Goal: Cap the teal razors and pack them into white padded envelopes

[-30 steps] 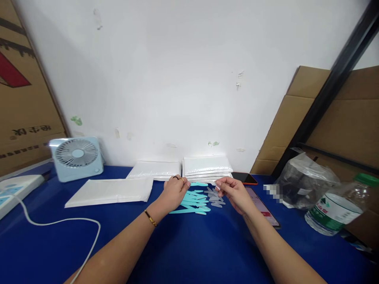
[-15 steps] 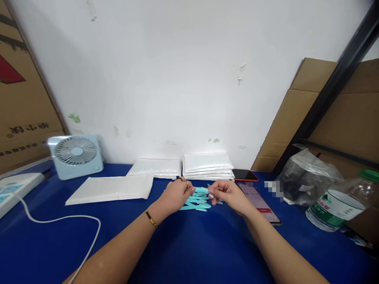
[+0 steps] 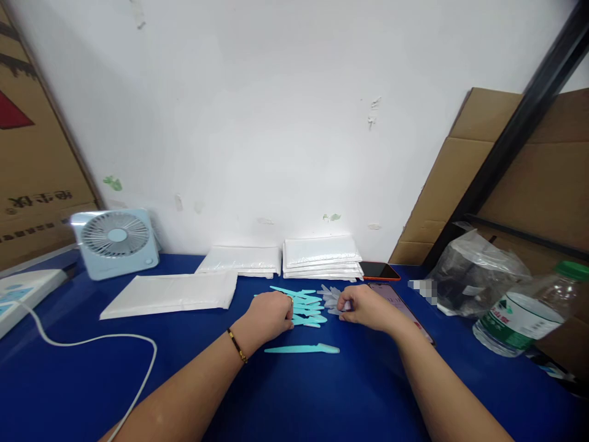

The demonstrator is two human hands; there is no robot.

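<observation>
Turquoise eyebrow razors [image 3: 309,311] lie in a loose pile at the middle of the blue table. My left hand [image 3: 271,314] rests over the left side of that pile, fingers curled down onto the razor handles; its fingertips are partly hidden. To the right sits a small heap of translucent blade covers [image 3: 329,296]. My right hand [image 3: 364,307] is at this heap, thumb and fingers pinched on a cover [image 3: 347,305]. One single razor [image 3: 301,348] lies apart, nearer to me, its blade end pointing right and seemingly covered.
White padded envelopes lie flat at left [image 3: 170,294] and in stacks by the wall [image 3: 322,252]. Two phones [image 3: 400,307] [image 3: 380,270], a plastic bag [image 3: 478,270] and a water bottle [image 3: 519,322] stand right. A fan [image 3: 117,242] and a white cable [image 3: 147,341] are left.
Both hands held a razor together above the pile before. That razor now lies on the table nearer to me. My left hand is back at the razors, my right at the covers.
</observation>
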